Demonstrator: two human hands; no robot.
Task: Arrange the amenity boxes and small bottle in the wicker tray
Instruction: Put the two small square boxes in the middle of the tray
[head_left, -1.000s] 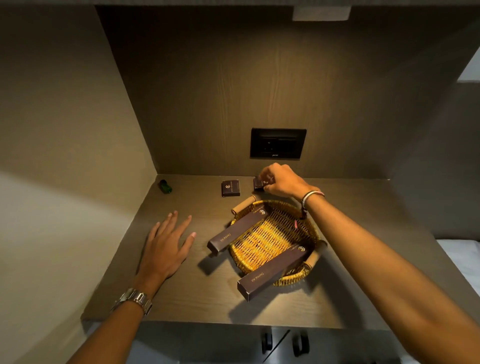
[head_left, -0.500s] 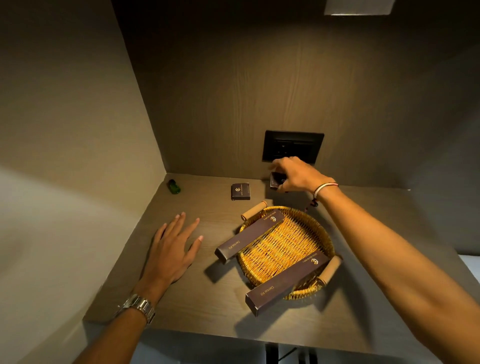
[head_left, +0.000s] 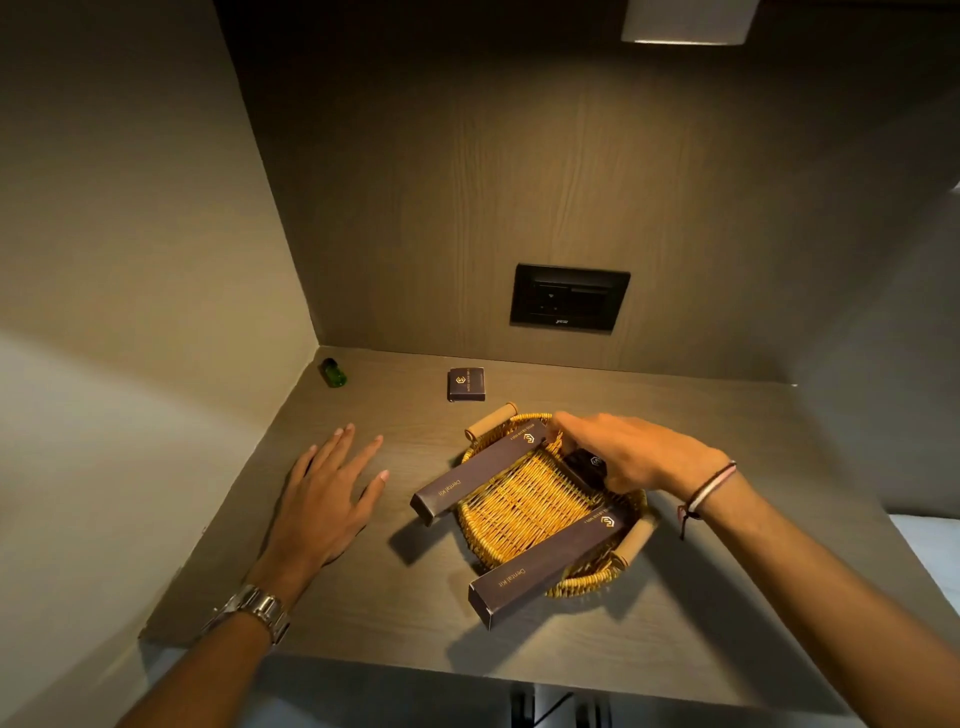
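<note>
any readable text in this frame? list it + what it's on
"Dental Kit": left long box, which sticks out over the tray rim.
"Dental Kit": front long box, likewise.
Both long boxes: gold logo and a small line beside it, too small to read.
Small box on the shelf: logo and small print, unreadable.
Dark box under the right hand: logo only.
Wall socket: small mark, blurred.
Green bottle: none visible.

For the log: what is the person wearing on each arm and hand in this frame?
Both forearms are bare, with no sleeves in view. The left hand has a silver metal link watch on its wrist. The right hand has thin cord bracelets, one dark and one pale pinkish, with a short loose end hanging down. No rings or gloves are visible.
</note>
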